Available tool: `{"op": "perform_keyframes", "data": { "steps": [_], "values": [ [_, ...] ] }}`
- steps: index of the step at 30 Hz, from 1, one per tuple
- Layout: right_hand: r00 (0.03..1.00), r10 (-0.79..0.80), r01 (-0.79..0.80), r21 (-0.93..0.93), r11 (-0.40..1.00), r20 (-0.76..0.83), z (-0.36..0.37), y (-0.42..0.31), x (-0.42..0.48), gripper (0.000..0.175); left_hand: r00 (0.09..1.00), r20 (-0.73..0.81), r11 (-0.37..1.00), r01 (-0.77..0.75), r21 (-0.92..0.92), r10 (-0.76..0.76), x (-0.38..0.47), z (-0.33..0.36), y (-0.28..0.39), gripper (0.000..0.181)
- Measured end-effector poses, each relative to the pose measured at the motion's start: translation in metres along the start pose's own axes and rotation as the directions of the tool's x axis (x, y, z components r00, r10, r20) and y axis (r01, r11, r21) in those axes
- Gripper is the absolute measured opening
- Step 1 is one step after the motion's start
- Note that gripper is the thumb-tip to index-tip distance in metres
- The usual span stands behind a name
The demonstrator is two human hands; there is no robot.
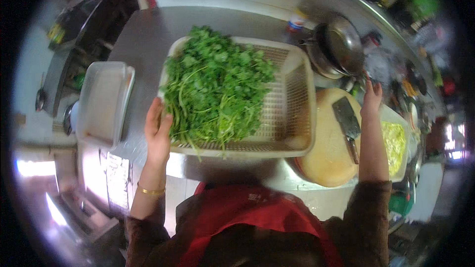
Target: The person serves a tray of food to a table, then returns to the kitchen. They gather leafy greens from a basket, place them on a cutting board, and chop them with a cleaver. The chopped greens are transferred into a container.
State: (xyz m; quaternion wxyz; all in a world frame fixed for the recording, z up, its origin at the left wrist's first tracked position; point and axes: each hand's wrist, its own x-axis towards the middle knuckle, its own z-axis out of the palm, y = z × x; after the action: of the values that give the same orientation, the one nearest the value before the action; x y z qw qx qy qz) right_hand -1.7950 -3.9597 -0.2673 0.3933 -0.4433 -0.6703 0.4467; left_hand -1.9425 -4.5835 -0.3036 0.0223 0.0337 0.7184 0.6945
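Observation:
A beige plastic basket (295,152) with slotted walls sits before me on the steel counter. Leafy green herbs, which look like cilantro (219,89), heap over its left and middle part, some stems hanging past the front rim. My left hand (157,133) grips the basket's left rim, thumb beside the stems. Out to the right, my right hand (372,98) reaches past a round wooden chopping board (319,144), fingers apart, with nothing visible in them. On that board lies a cleaver (347,118), handle towards me. Under my right forearm's outer side stands a plastic tub of chopped yellow-green vegetable (393,148).
Stacked metal pots (336,48) stand behind the board, beside a bottle (296,20) with a coloured label. Blurred bags and utensils crowd the right. Translucent plastic containers (102,104) are at the left end of the steel counter (148,37).

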Motion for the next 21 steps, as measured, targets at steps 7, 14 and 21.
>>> {"op": "perform_keyframes", "data": {
  "steps": [7,14,21],
  "values": [
    [0.387,0.325,-0.032,-0.340,0.940,0.863,0.136,-0.016,-0.231,0.098,0.958,0.052,0.959,0.282,-0.021,-0.280,0.040,0.021,0.003,0.072],
    [0.270,0.659,-0.427,-0.526,0.736,0.702,0.211,-0.045,-0.304,0.140,0.828,0.096,0.809,0.506,0.298,-0.553,0.061,0.051,-0.004,0.122],
    [0.443,0.445,-0.408,-0.267,0.873,0.778,0.230,-0.035,-0.321,0.145,0.872,0.239,0.841,0.285,0.459,-0.426,0.067,0.068,-0.031,0.093]
  ]
}}
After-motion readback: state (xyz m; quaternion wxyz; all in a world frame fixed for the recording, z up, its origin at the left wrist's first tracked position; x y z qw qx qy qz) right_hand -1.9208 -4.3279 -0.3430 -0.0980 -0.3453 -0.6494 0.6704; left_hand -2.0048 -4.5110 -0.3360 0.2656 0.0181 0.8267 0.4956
